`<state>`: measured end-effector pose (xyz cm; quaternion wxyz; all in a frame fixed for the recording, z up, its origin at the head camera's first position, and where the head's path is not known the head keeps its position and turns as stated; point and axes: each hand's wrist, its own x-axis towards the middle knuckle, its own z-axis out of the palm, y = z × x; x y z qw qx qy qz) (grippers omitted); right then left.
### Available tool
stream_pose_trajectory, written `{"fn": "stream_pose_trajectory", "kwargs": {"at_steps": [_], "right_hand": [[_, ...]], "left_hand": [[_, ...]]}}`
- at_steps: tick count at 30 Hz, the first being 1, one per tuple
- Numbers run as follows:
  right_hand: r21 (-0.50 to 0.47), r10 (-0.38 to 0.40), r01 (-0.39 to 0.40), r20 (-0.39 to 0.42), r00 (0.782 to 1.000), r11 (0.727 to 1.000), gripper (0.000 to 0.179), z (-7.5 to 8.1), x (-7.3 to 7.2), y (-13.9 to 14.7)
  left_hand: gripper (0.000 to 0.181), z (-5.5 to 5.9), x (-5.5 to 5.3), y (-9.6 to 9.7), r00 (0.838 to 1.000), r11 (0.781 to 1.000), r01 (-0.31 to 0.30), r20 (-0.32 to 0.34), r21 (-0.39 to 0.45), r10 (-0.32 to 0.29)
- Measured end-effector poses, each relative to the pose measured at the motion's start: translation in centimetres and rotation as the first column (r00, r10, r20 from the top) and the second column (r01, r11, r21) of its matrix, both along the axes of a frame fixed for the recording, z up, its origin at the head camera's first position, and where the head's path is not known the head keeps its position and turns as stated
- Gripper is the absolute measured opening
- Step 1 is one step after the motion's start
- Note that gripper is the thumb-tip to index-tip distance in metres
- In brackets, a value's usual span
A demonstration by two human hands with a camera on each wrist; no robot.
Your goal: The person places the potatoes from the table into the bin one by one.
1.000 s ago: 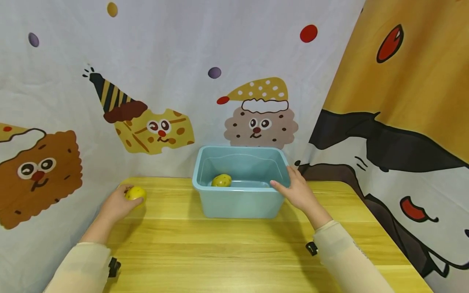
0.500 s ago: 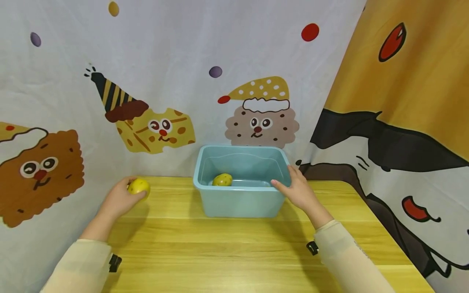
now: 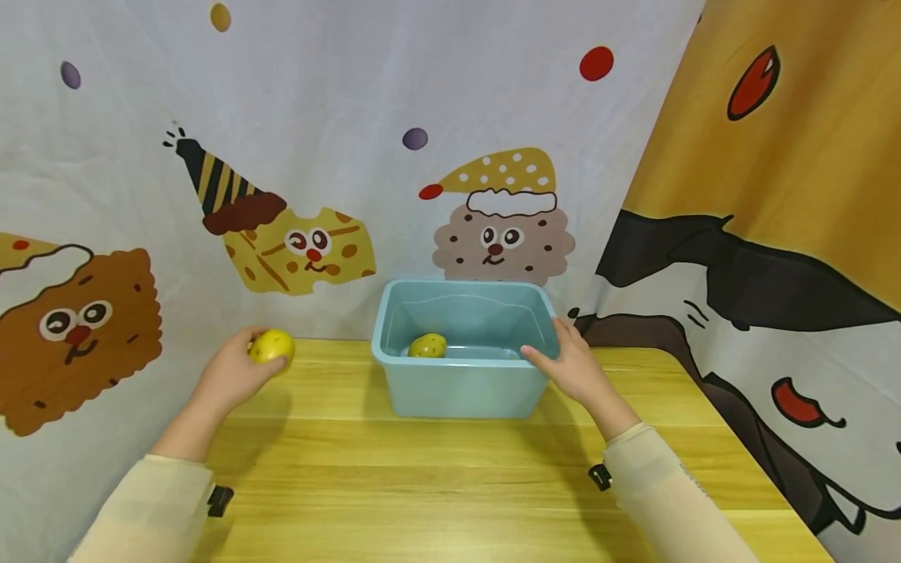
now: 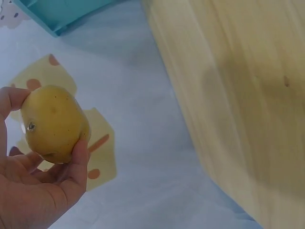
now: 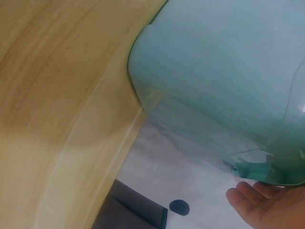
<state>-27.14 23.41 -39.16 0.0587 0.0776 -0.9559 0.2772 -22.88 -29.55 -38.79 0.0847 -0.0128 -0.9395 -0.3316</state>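
My left hand (image 3: 235,371) holds a yellow potato (image 3: 273,348) above the left part of the table, clear of the wood. Seen from the left wrist, thumb and fingers pinch that potato (image 4: 55,121) at its sides. A light blue plastic bin (image 3: 461,391) stands upright at the table's back middle. Inside it, toward the left, lies another potato (image 3: 427,346). My right hand (image 3: 580,367) grips the bin's front right corner, thumb over the rim and fingers along the right side. In the right wrist view, fingertips (image 5: 243,195) show just outside the rim.
The wooden table (image 3: 422,485) ends at a printed white cloth (image 3: 317,94) that hangs close behind the bin and along the left. A yellow printed cloth (image 3: 795,172) hangs to the right. Dark clips sit at both sleeve cuffs.
My left hand has raised the potato off the table and moved it slightly to the right. The right hand and the bin keep their places.
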Motion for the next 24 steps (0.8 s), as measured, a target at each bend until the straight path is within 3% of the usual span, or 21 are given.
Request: {"fn": "stream_pose_trajectory", "kwargs": {"at_steps": [16, 24], "right_hand": [[0.005, -0.005, 0.005, 0.012, 1.0, 1.0, 0.11, -0.1, -0.1, 0.0], [0.005, 0.003, -0.003, 0.002, 1.0, 1.0, 0.11, -0.1, -0.1, 0.0]], "left_hand": [[0.077, 2.8, 0.8, 2.0, 0.998, 0.999, 0.027, -0.053, -0.029, -0.029], [0.078, 3.8, 1.3, 2.9, 0.998, 0.999, 0.027, -0.049, -0.033, -0.029]]}}
